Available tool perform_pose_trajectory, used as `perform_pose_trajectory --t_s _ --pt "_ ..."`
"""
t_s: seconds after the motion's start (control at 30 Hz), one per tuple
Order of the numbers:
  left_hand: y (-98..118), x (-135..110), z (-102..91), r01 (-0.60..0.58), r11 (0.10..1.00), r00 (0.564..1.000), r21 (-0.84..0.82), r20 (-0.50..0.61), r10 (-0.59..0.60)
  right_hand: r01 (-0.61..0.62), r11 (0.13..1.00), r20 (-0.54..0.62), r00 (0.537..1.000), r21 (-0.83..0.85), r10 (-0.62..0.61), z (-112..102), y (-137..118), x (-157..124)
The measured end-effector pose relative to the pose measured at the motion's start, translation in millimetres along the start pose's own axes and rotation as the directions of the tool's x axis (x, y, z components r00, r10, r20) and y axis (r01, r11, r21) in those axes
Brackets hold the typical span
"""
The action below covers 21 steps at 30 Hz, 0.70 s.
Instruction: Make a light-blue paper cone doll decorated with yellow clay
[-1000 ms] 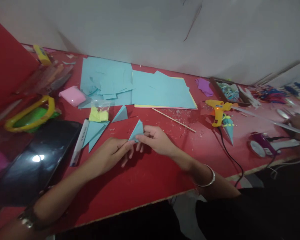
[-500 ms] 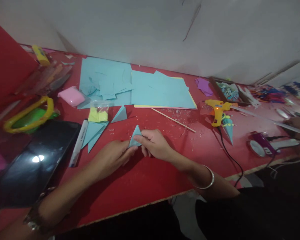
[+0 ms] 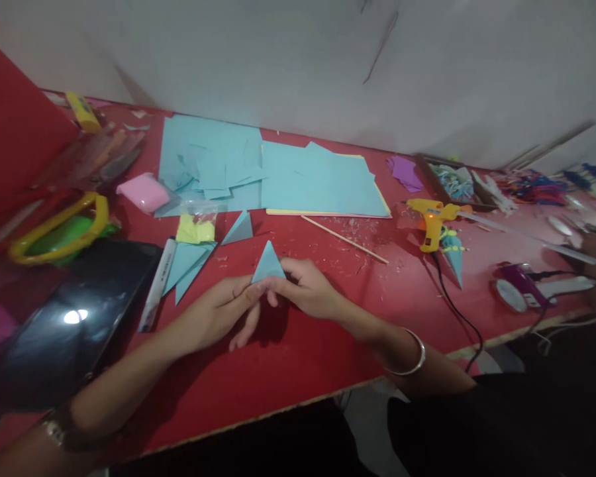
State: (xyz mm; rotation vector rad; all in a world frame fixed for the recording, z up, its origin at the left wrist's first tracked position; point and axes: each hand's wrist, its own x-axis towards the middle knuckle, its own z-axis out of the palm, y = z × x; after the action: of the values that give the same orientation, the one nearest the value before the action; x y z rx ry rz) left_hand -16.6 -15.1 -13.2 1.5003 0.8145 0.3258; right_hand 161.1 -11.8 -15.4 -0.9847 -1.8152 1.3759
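A small folded light-blue paper triangle points away from me over the red table. My left hand pinches its lower left edge between thumb and fingers. My right hand grips the lower right edge, thumb on top, so both thumbs meet at the base. Beyond them stands another folded blue paper piece. Left of my hands lie more pointed blue paper pieces, with a small clear bag of yellow paper on them.
Blue sheets lie along the wall. A thin stick rests before them. On the right are a yellow glue gun with its cord, a decorated blue cone and a box. A marker lies beside a black tablet-like slab.
The paper triangle has turned and shows a wider face. My left fingers have shifted to its base and spread below; my right thumb has slid down to the base.
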Motion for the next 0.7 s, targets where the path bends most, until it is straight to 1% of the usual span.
perform_pose_trajectory --t_s 0.07,0.2,0.33,0.43,0.67,0.7 --pt "0.2 -0.6 -0.1 -0.022 1.0 1.0 -0.004 0.004 0.022 -0.012 1.0 -0.003 1.0 -0.014 0.012 -1.0 -1.3 0.0" --pt "2.5 -1.3 0.6 -0.015 1.0 1.0 -0.017 0.013 0.016 -0.02 0.999 -0.003 1.0 -0.037 0.02 -2.9 -3.3 -0.5" --pt "3.2 -0.5 0.5 -0.019 1.0 1.0 0.024 0.017 0.018 -0.049 0.998 -0.003 0.999 -0.046 0.049 -3.5 -2.6 -1.5" --pt "3.1 -0.2 -0.4 -0.029 0.999 0.999 0.037 0.041 0.028 -0.07 0.994 -0.004 0.998 -0.082 0.07 -2.9 -1.8 -1.9" --pt "3.4 -2.6 -3.1 -0.044 0.997 0.993 0.067 0.11 0.036 -0.049 0.992 0.019 0.998 -0.117 0.052 -2.5 -2.7 -1.5" --pt "2.8 -2.2 -3.4 -0.048 0.996 0.994 0.076 0.104 0.04 -0.05 0.992 0.014 0.999 -0.114 0.052 -2.1 -2.6 -1.2"
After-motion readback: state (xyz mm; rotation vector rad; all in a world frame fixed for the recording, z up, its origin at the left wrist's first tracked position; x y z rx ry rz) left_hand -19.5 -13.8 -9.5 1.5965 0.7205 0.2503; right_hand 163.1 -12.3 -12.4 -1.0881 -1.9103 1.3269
